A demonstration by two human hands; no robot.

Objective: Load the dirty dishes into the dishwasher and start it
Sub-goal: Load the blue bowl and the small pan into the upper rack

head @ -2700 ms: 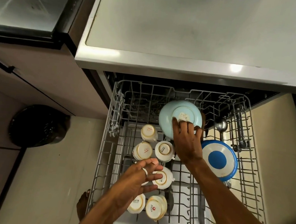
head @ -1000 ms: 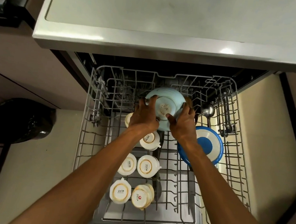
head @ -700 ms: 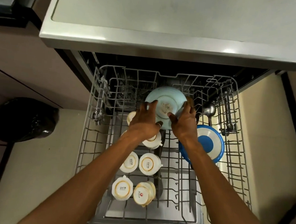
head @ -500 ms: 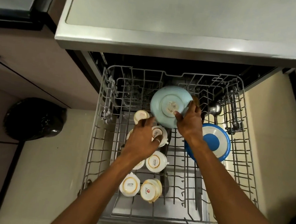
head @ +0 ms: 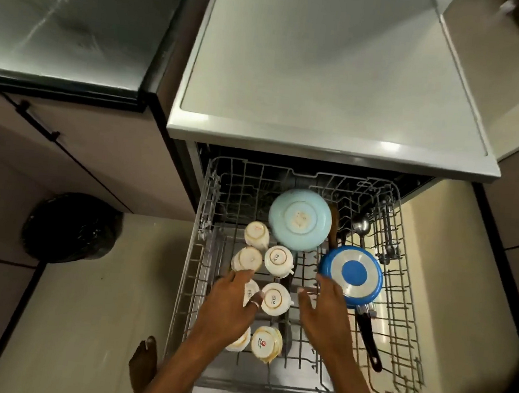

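Observation:
The grey wire dishwasher rack [head: 412, 312] is pulled out under the steel counter. A light blue bowl [head: 300, 220] sits upside down at the rack's back, with no hand on it. Several white cups [head: 278, 260] stand upside down on the left side. A blue pan [head: 352, 273] with a black handle lies upside down at the right. My left hand [head: 228, 306] hovers open over the cups. My right hand [head: 324, 312] hovers open beside the pan, holding nothing.
A spoon [head: 361, 227] stands at the back right of the rack. A black bin bag [head: 69, 228] sits on the floor to the left. My bare foot [head: 143, 363] is beside the rack. The steel counter [head: 327, 76] overhangs the dishwasher.
Both hands have let go of the light blue bowl and drawn back toward me. The bowl stays upside down at the back of the rack.

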